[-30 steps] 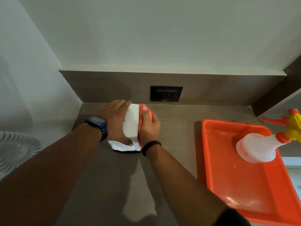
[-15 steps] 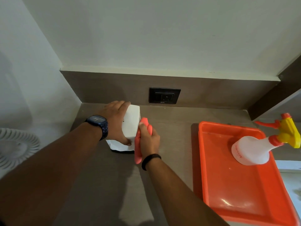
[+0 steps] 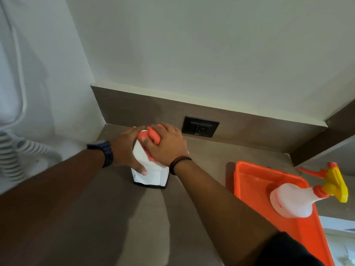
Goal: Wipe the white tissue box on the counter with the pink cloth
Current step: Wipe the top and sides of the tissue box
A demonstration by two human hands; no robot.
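Observation:
The white tissue box [image 3: 150, 174] stands on the brown counter [image 3: 119, 217] near the back left corner, with a dark strip along its base. My left hand [image 3: 125, 150], with a dark watch on the wrist, grips the box's left side, thumb on its front face. My right hand [image 3: 166, 144], with a black band on the wrist, lies flat on top of the box and presses the pink cloth [image 3: 153, 136] against it. The cloth shows between my fingers and at the box's upper edge. Most of the box's top is hidden under the hand.
An orange tray [image 3: 255, 187] sits on the counter to the right, holding a white spray bottle [image 3: 294, 201] with a yellow and red trigger. A black wall socket [image 3: 200, 129] is behind the box. A white coiled hose [image 3: 11, 150] hangs at the left.
My right hand has moved with the cloth from the box's right side up onto its top. My left hand keeps its hold. The camera has shifted left, and the hose shows more.

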